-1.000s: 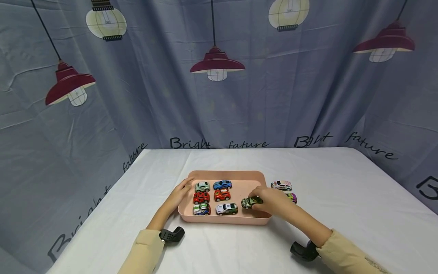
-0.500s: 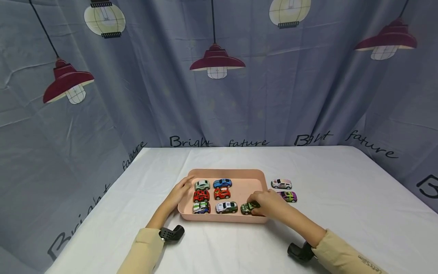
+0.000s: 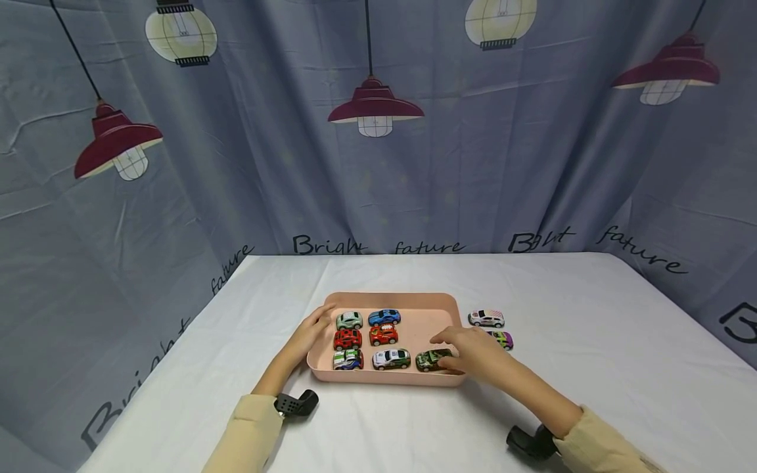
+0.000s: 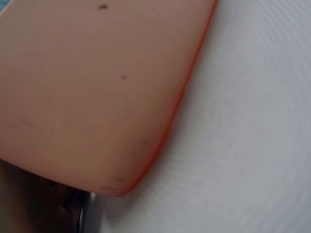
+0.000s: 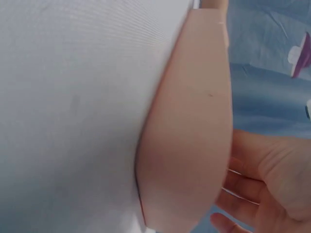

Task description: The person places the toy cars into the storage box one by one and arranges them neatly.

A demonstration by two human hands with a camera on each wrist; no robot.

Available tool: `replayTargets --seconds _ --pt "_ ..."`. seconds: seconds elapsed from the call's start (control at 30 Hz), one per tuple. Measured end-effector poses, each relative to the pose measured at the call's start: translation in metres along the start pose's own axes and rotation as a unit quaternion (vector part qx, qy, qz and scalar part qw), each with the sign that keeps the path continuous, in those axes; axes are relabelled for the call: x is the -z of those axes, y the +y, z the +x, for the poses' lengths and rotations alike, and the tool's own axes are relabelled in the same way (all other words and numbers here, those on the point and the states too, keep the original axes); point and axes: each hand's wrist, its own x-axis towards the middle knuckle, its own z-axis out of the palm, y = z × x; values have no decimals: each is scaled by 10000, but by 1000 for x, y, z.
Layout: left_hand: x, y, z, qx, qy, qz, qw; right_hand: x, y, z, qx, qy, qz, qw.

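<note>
A pink tray (image 3: 369,376) holds several toy cars. My left hand (image 3: 310,330) rests along its left rim with the fingers stretched toward the back corner. At the tray's front right stands a green camouflage toy car (image 3: 430,359). Over that car's right end is my right hand (image 3: 478,355), its fingers spread apart and holding nothing. To the left of it are a white-and-green toy car (image 3: 391,359) and a striped toy car (image 3: 347,359). Behind these sit two red toy cars, a pale green one (image 3: 349,320) and a blue one (image 3: 384,317).
Outside the tray on the right, a white toy car (image 3: 486,318) and a purple-and-green toy car (image 3: 503,339) stand on the white tablecloth (image 3: 568,315); the right hand partly covers the latter. A patterned grey-blue curtain (image 3: 284,164) hangs behind the table.
My right hand has brought the camouflage car toward the tray's front edge, level with the row there, then let go and spread its fingers. My left hand has stayed on the rim.
</note>
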Motion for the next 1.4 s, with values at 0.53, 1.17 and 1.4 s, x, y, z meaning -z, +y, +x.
replayTargets --seconds 0.53,1.17,1.4 --pt "0 1 0 -68 58 92 9999 29 43 -10 -19 687 200 9974" --pt "0 0 -1 -127 74 66 9999 10 104 -2 -881 -851 150 9924" --pt "1 -3 -5 -560 55 150 9983 10 103 -4 -977 -842 219 9914"
